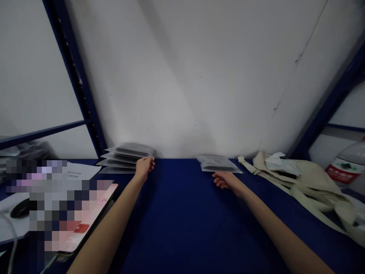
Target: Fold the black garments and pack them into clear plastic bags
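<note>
My left hand (145, 167) is at the right end of a stack of several flat, frosted plastic bags (122, 156). Its fingers are curled in and look closed on the edge of a bag near the top, though blur softens the exact contact. Dark flat contents show through the bags. Just in front of another frosted plastic bag (219, 163) on the right is my right hand (225, 180). Its fingers are loosely bent and slightly apart, with nothing seen in them. Both bag piles lie at the back of the blue table (182, 220).
On the left are a phone (88, 224) with a lit screen, papers (82, 171) and a black mouse (21, 208). A beige cloth bag (310, 179) with a tissue pack (282, 164) lies right, beside a large bottle (346, 165). A white wall (182, 76) rises behind.
</note>
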`<act>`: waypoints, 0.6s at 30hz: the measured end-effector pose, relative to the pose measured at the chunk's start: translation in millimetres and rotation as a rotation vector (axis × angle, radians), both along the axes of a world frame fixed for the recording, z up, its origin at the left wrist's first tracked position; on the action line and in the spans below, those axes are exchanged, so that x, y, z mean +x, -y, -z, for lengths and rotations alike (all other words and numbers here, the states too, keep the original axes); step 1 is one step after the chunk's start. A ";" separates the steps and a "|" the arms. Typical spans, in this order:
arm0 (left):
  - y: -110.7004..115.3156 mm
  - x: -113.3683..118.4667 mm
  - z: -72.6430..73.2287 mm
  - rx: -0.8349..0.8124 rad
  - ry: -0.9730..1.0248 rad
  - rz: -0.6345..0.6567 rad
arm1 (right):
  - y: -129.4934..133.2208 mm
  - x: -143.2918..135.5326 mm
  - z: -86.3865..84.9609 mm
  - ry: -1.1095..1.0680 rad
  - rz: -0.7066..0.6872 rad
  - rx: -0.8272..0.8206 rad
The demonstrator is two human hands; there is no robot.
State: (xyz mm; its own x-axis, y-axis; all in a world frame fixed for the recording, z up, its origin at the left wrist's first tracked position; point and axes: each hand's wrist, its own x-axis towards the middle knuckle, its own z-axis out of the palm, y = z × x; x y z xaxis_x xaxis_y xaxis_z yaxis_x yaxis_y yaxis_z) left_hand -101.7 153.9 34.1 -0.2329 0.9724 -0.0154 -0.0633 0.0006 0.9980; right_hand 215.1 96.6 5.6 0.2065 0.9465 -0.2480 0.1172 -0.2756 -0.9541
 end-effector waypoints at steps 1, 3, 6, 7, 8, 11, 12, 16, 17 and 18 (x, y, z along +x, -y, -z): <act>1.4 8.2 0.9 -0.001 0.004 0.022 | 1.5 -3.5 -1.6 0.001 -0.018 0.001; 6.5 28.3 4.0 -0.011 0.016 0.078 | 3.9 -12.6 -4.4 -0.006 -0.079 0.008; 17.8 63.6 10.0 -0.033 0.037 0.162 | 4.1 -32.2 -7.2 -0.030 -0.201 0.008; 21.9 75.5 11.8 -0.043 0.044 0.189 | 3.0 -40.1 -8.0 -0.038 -0.238 0.002; 25.9 86.7 13.5 -0.053 0.050 0.214 | 1.4 -48.2 -8.7 -0.043 -0.268 -0.006; 36.0 114.1 17.9 -0.087 0.061 0.278 | -5.8 -71.0 -9.8 -0.032 -0.322 -0.024; 38.3 120.4 19.2 -0.100 0.062 0.291 | -8.6 -76.9 -9.6 -0.023 -0.323 -0.021; 41.6 131.4 25.4 -0.144 0.062 0.300 | -17.1 -88.6 -4.3 0.013 -0.228 0.043; 41.4 131.7 27.3 -0.153 0.060 0.297 | -18.3 -89.5 -2.0 0.023 -0.197 0.060; 41.0 131.7 29.2 -0.160 0.056 0.293 | -19.2 -90.2 0.6 0.034 -0.170 0.075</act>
